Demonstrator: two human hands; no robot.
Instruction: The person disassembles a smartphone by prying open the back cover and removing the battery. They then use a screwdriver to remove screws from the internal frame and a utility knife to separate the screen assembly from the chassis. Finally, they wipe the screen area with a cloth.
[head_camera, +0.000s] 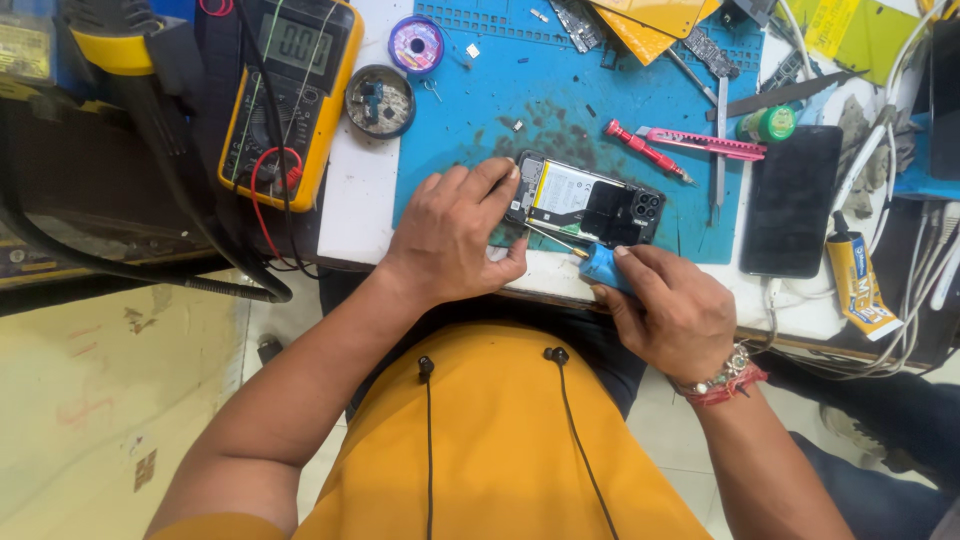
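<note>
An opened smartphone (588, 204) with its back cover off lies on a blue work mat (560, 110) at the near edge of the bench. My left hand (450, 235) rests on the phone's left end, fingers pressing its corner. My right hand (672, 310) grips a blue-handled screwdriver (603, 265); its thin metal shaft points left and up, with the tip touching the phone's lower edge near my left thumb.
A yellow multimeter (290, 95) with red and black leads sits at the left. A round parts tin (380, 101), solder spool (416, 45), red screwdriver (648, 152), pink utility knife (705, 143), tweezers (720, 150), a dark phone screen (792, 200) and a glue tube (858, 283) surround the mat.
</note>
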